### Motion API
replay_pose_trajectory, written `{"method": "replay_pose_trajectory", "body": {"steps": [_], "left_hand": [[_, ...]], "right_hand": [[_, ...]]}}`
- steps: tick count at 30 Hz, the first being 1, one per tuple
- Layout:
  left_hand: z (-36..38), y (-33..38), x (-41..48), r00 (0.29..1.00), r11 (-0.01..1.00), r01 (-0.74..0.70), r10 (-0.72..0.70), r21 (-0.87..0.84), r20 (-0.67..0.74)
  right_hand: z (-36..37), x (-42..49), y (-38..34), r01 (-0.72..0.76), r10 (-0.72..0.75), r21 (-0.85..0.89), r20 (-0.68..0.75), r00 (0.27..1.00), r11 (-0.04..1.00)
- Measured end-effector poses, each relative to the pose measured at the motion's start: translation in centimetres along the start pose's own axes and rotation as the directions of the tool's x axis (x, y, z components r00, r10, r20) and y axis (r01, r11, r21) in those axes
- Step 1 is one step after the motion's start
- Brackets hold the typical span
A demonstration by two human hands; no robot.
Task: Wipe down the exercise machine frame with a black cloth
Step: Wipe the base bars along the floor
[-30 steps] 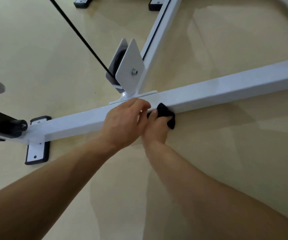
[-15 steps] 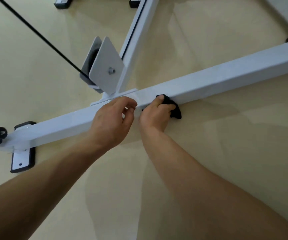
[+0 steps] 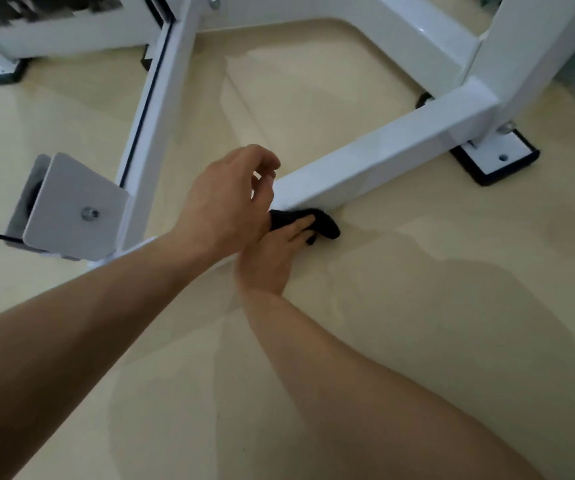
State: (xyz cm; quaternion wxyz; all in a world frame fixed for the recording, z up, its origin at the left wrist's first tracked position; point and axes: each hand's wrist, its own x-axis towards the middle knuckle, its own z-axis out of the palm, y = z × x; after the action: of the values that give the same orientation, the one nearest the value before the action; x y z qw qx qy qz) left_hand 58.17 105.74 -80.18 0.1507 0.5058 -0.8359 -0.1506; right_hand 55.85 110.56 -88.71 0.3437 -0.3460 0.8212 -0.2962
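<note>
Cloth (image 3: 324, 224) on the bar (image 3: 383, 157)
Right hand (image 3: 268, 263) grips it against the near side; left hand (image 3: 223, 202) loosely curled, empty.

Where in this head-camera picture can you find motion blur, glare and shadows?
Head view: motion blur smears the dark machine parts at top left; a glare spot sits on the frame's far beam; soft shadows fall across the floor; the black cloth looks sharp.

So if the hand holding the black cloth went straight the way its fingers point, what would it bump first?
Most likely the white square metal frame beam. The right hand grips the crumpled black cloth at the beam's lower edge, fingers aimed up-right into it; the cloth seems to touch it.
</note>
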Motion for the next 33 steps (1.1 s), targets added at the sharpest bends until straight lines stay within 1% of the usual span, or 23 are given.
{"method": "replay_pose_trajectory", "body": {"steps": [2,3,4,5,6,7,8,9,10,12,14,17,18,19,20,24,26,27,28,30,32,33], "left_hand": [[0.6,1.0,1.2,0.999,0.999,-0.033,0.031,0.038,0.044],[1.0,1.3,1.6,0.997,0.997,-0.048,0.044,0.058,0.066],[1.3,1.5,2.1,0.995,0.995,-0.058,0.051,0.076,0.08],[1.6,1.6,2.5,0.995,0.994,-0.062,0.054,0.091,0.086],[2.0,1.7,2.9,0.995,0.993,-0.06,0.051,0.101,0.084],[2.4,1.7,3.2,0.996,0.993,-0.052,0.044,0.104,0.08],[2.8,1.8,3.5,0.997,0.994,-0.041,0.034,0.104,0.071],[3.2,1.9,3.6,0.998,0.995,-0.029,0.023,0.097,0.06],[3.5,2.1,3.6,0.999,0.996,-0.016,0.012,0.085,0.05],[4.2,2.6,3.5,0.999,0.998,-0.002,-0.001,0.056,0.045],[4.7,3.2,3.4,0.998,0.999,0.009,-0.012,0.05,0.055],[5.0,3.8,4.0,0.999,0.998,0.031,-0.031,0.046,0.017],[5.1,3.9,4.3,0.999,0.998,0.043,-0.043,0.04,-0.01],[5.2,4.1,4.7,0.998,0.998,0.059,-0.058,0.027,-0.036],[5.3,4.3,5.1,0.996,0.997,0.074,-0.074,0.009,-0.055],[5.9,5.6,6.5,0.989,0.994,0.094,-0.1,-0.058,-0.11],[6.4,6.3,6.8,0.987,0.993,0.083,-0.094,-0.089,-0.129],[6.7,6.7,6.8,0.988,0.992,0.07,-0.083,-0.102,-0.131],[7.0,7.0,6.8,0.989,0.993,0.054,-0.067,-0.107,-0.128],[7.4,7.2,6.5,0.992,0.995,0.025,-0.036,-0.098,-0.12],[7.3,7.0,6.4,0.993,0.996,0.021,-0.03,-0.082,-0.115],[7.3,6.9,6.4,0.993,0.997,0.025,-0.033,-0.073,-0.11]], "right_hand": [[-1.2,0.8,-0.6,0.002,0.013,-0.193,0.073,0.997,0.981],[-1.7,1.6,-0.4,0.021,-0.007,-0.247,0.06,0.998,0.969],[-2.7,2.8,0.0,0.022,-0.017,-0.263,0.021,1.0,0.965],[-4.0,4.5,0.4,-0.016,0.008,-0.159,-0.046,0.999,0.987],[-5.7,6.4,0.7,-0.049,0.054,0.043,-0.11,0.993,0.998],[-7.6,8.3,1.1,-0.066,0.115,0.276,-0.165,0.98,0.959],[-9.4,10.3,1.7,-0.062,0.166,0.423,-0.213,0.963,0.904],[-11.1,11.9,2.1,-0.1,0.239,0.485,-0.233,0.943,0.869],[-12.5,12.7,2.3,-0.145,0.293,0.508,-0.225,0.929,0.849],[-13.0,13.5,2.9,-0.126,0.265,0.479,-0.233,0.936,0.869],[-11.8,12.1,3.1,-0.118,0.244,0.457,-0.227,0.943,0.882],[-9.5,9.3,2.5,-0.11,0.192,0.407,-0.166,0.967,0.907],[-8.8,8.6,2.5,-0.071,0.123,0.339,-0.136,0.983,0.938],[-8.8,8.0,2.3,-0.029,0.064,0.345,-0.091,0.994,0.938],[-9.3,7.9,2.2,-0.003,0.036,0.374,-0.082,0.996,0.927],[-14.3,13.8,3.5,-0.084,0.152,0.356,-0.167,0.974,0.931],[-17.7,17.2,4.0,-0.189,0.273,0.339,-0.223,0.936,0.922],[-19.1,17.9,4.1,-0.213,0.314,0.363,-0.246,0.917,0.907],[-19.9,18.2,4.3,-0.19,0.294,0.363,-0.256,0.921,0.912],[-19.6,17.2,4.9,-0.037,0.132,0.331,-0.269,0.954,0.943],[-17.1,14.5,4.9,0.064,-0.013,0.254,-0.199,0.98,0.965],[-15.5,12.9,4.5,0.061,-0.023,0.251,-0.152,0.988,0.966]]}}
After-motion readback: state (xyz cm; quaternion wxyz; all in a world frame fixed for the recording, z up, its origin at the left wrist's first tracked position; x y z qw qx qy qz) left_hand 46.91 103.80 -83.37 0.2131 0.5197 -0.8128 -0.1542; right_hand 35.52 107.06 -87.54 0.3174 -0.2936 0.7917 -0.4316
